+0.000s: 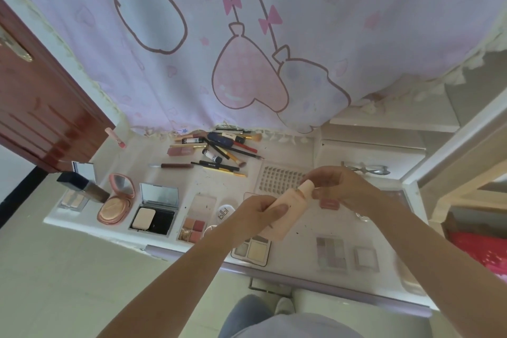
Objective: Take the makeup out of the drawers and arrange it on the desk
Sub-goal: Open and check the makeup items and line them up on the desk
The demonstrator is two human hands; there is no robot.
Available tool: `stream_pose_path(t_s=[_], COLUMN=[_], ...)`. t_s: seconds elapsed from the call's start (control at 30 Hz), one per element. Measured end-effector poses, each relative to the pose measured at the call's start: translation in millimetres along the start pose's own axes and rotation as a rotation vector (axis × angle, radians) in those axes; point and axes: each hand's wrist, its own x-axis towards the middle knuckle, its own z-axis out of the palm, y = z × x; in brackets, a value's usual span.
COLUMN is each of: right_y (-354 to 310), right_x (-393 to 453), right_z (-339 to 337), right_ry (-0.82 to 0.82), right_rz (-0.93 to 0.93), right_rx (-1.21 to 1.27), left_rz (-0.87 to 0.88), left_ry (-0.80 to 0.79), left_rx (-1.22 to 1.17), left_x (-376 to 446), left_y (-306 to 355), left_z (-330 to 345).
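Most makeup already lies across the white desk [299,239]; drawers not visible. My left hand [253,212] and right hand [338,186] both grip a peach plastic tube [288,207], mid-frame, unplaced.

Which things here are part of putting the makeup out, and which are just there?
Part of the job:
pink tube, held by left hand and right hand
round pink compact
black compact
pile of brushes and pencils
eyeshadow palette
desk

Just there:
curtain
brown door
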Motion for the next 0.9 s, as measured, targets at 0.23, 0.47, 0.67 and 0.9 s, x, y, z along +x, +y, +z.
stream_pose_path(t_s=[0.23, 0.47, 0.67, 0.9], right_y=[35.2, 63.1, 79.8, 96.5], right_x=[-13.1, -23.6, -3.4, 30.1], right_z=[10.3, 34.1, 26.6, 15.4], right_ry=[0.056, 0.086, 0.070, -0.028], right_rz=[0.083, 0.278, 0.311, 0.241], right_rx=[-0.002, -0.274, -0.506, -0.687], left_rz=[-0.129, -0.248, -0.296, -0.478], left_ry=[-0.047, -0.027, 0.131, 0.616], left_rx=[-0.173, -0.228, -0.241, -0.456], left_x=[-12.0, -31.7, -32.5, -20.5], left_y=[-32.0, -66.9, -79.5, -77.8], left_z=[18.2, 45.9, 73.4, 109.0])
